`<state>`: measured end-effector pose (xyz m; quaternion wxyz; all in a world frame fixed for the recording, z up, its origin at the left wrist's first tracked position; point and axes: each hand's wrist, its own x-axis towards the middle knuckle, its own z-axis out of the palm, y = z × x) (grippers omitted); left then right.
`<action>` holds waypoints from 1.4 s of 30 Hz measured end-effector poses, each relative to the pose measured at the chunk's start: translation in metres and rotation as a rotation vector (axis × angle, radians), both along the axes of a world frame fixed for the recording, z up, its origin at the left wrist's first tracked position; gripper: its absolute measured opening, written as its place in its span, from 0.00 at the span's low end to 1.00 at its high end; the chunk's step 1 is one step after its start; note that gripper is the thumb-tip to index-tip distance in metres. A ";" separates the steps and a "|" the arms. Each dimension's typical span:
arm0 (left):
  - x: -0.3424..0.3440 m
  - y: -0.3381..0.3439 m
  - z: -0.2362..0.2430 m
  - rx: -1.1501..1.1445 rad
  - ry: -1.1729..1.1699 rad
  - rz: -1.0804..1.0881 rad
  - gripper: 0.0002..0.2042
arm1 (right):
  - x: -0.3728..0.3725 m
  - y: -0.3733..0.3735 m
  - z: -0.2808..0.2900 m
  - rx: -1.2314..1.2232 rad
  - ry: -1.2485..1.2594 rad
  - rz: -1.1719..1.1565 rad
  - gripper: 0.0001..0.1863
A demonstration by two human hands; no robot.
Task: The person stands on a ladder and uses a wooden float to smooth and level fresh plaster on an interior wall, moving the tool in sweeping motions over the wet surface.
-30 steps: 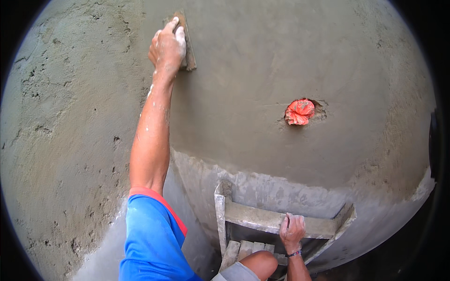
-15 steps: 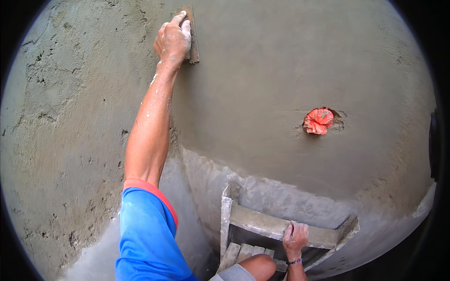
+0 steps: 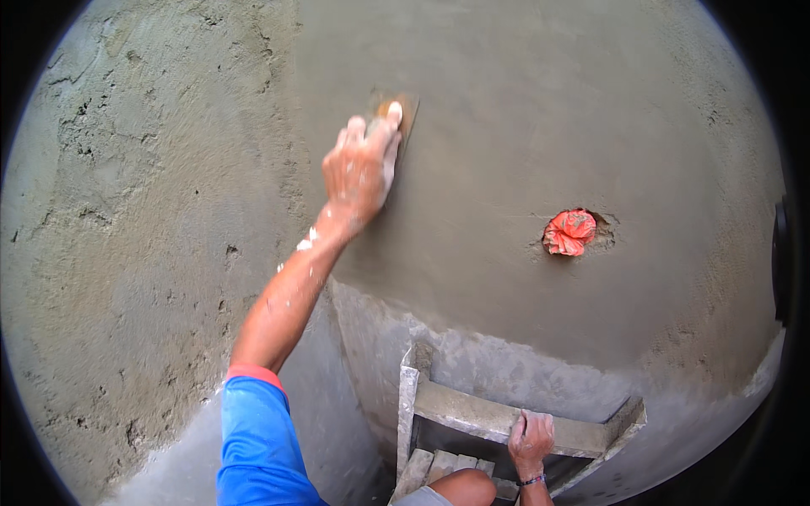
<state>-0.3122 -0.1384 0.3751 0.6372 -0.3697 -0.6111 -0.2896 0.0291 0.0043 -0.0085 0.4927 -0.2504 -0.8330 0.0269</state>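
In the head view my left hand grips a flat, cement-stained trowel against the smooth grey plaster wall; hand and tool are slightly motion-blurred. My outstretched left forearm is flecked with white. At the bottom right, my right hand grips the top rung of a cement-crusted ladder. A crumpled orange plastic wad is stuffed in a ragged hole in the wall, right of my left hand.
A rough, pitted wall face fills the left side. A paler, smoother grey band runs along the lower wall behind the ladder. More wooden rungs or boards show below, beside my bare knee.
My left hand and the trowel have moved down and to the right across the plaster. My right hand stays on the rung. The whole view has shifted slightly, mostly downward and rightward.
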 end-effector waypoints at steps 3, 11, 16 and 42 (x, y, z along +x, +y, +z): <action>-0.013 -0.005 0.111 0.022 -0.103 0.055 0.18 | 0.001 0.000 -0.003 -0.048 0.003 -0.001 0.06; -0.069 -0.046 0.179 0.189 -0.374 0.063 0.19 | -0.005 -0.006 0.002 -0.010 0.022 -0.007 0.06; -0.025 -0.014 0.054 0.132 -0.304 -0.095 0.19 | -0.001 -0.001 -0.002 -0.022 0.009 -0.014 0.06; 0.029 0.010 -0.115 -0.213 0.070 -0.156 0.23 | -0.002 0.002 -0.003 0.020 0.013 -0.048 0.06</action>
